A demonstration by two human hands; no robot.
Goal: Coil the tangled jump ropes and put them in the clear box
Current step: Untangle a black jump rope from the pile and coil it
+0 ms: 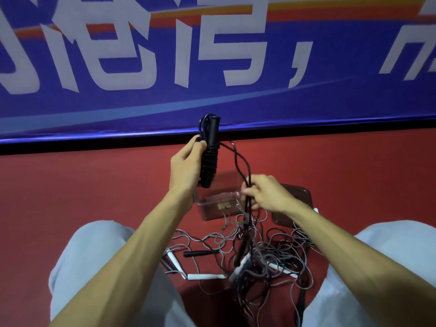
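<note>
My left hand (186, 166) grips a black jump rope bundle (208, 159), held upright, with cord wound tightly round its handles. From its top a loose black cord (238, 161) runs down to my right hand (266, 194), which pinches it above the clear box (219, 204). That box stands open on the red floor beneath my hands. Below it lies a tangled pile of grey and black ropes (254, 260) with white handles (205, 276) and a black handle (200, 253).
A clear lid (297, 197) lies right of the box, partly behind my right hand. My knees in light trousers (94, 251) flank the rope pile. A blue banner wall (212, 67) stands close behind the red floor (94, 185).
</note>
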